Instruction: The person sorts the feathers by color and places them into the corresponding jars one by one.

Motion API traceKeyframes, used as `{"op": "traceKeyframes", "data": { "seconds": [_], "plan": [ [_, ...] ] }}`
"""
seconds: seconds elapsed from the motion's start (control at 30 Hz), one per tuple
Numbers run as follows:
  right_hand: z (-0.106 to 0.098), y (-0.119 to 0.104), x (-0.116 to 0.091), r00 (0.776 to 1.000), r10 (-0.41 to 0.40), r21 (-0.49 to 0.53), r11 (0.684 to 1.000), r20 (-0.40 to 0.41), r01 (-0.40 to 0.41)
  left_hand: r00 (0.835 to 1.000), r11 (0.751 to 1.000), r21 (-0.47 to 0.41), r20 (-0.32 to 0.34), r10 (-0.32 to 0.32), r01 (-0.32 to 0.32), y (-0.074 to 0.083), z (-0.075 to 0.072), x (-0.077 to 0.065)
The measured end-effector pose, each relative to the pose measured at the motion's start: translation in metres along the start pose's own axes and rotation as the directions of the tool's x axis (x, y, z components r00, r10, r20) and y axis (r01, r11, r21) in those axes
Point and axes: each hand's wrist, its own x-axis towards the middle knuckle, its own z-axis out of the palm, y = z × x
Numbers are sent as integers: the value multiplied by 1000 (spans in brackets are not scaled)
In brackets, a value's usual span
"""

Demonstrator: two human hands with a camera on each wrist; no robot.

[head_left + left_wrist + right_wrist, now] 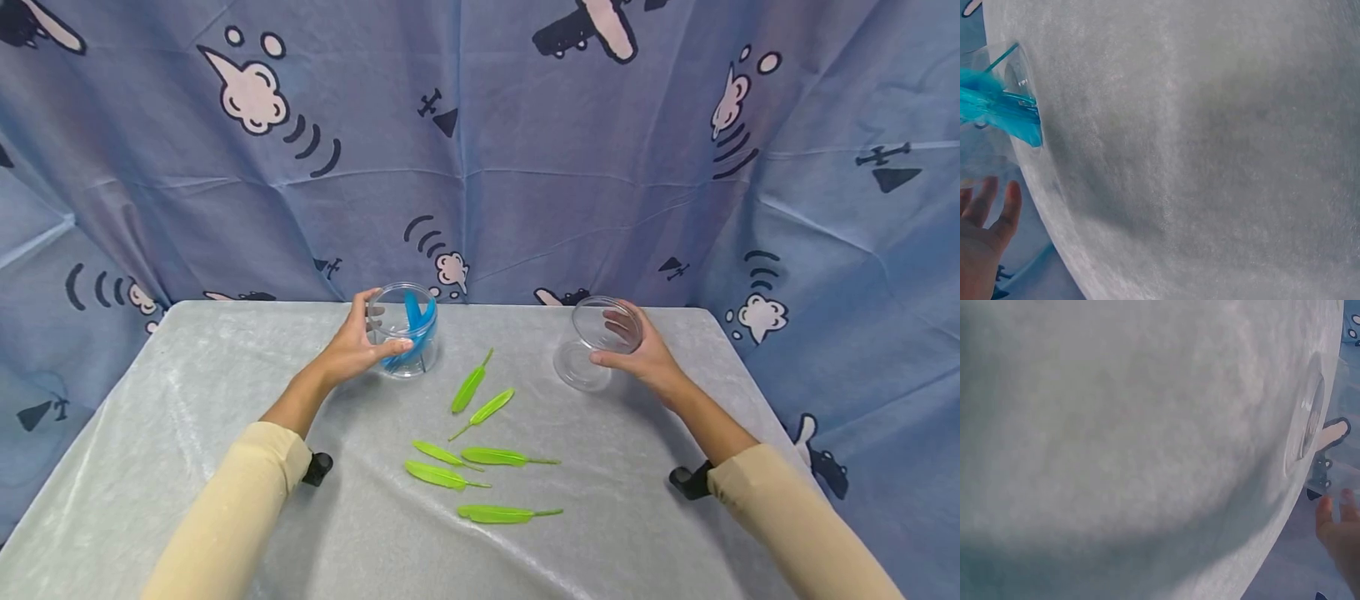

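Note:
My left hand (358,343) holds a clear round jar (429,358) at the table's far side, thumb across its near wall and fingers behind. Inside it lie several blue feathers (412,321), which show in the left wrist view as a turquoise bunch (1000,109). Opposite, my right hand (647,354) holds a second clear jar (582,367) by its side near the rim. No feathers show in that one. Between the jars and nearer to me, several bright green feathers (495,514) are spread on the table.
A pale grey cloth covers the table (360,533). Behind it and at both sides hangs a blue curtain (510,225) with cloud and plane prints. Black wrist straps (318,469) show below both sleeves.

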Motion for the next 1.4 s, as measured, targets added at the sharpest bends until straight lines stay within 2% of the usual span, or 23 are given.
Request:
{"op": "traceKeyframes", "data": {
  "seconds": [0.13, 0.43, 0.63, 0.7, 0.77, 0.83, 0.87, 0.93, 1.0, 1.1, 1.17, 1.2, 1.27, 1.3, 1.4],
  "plan": [
    [2, 2, 0, 1000, -2, 64, 998, -10, 3, 1000, 1000, 2, -4, -13, 13, 0, -1, -1],
    [8, 7, 0, 999, -19, 135, 991, -31, 23, 999, 999, 7, -11, -31, 31, 0, -5, 0],
    [10, 11, 1, 998, -40, 173, 984, -39, 47, 999, 1000, 16, -48, 12, -11, 3, -8, -1],
    [10, 12, 1, 998, -47, 187, 981, -39, 54, 995, 999, 32, -87, 45, -42, 4, -9, -1],
    [10, 13, 1, 998, -48, 199, 978, -36, 55, 985, 995, 57, -148, 94, -86, 7, -8, -3],
    [10, 14, 0, 998, -53, 210, 976, -34, 59, 962, 986, 94, -227, 153, -135, 12, -5, -4],
    [10, 15, 0, 998, -53, 211, 976, -34, 59, 944, 980, 115, -270, 190, -164, 15, -3, -4],
    [10, 15, 0, 998, -50, 211, 976, -34, 56, 900, 962, 160, -347, 263, -220, 21, 2, -5],
    [10, 15, -1, 998, -47, 208, 977, -36, 53, 853, 939, 207, -397, 338, -276, 28, 8, -5],
    [11, 15, 0, 999, -36, 220, 975, -39, 44, 794, 895, 254, -417, 443, -366, 38, 18, -7],
    [12, 14, 0, 999, -27, 225, 974, -38, 35, 769, 872, 256, -413, 489, -417, 44, 26, -8],
    [12, 14, 1, 999, -25, 230, 973, -36, 32, 761, 863, 248, -406, 506, -441, 47, 30, -9],
    [13, 14, 1, 999, -23, 239, 971, -34, 31, 764, 852, 221, -378, 523, -474, 51, 38, -10],
    [13, 14, 1, 999, -26, 246, 969, -35, 33, 774, 852, 196, -358, 522, -485, 53, 42, -11],
    [13, 14, 1, 999, -30, 265, 963, -43, 41, 821, 864, 116, -273, 502, -489, 56, 53, -13]
  ]
}}
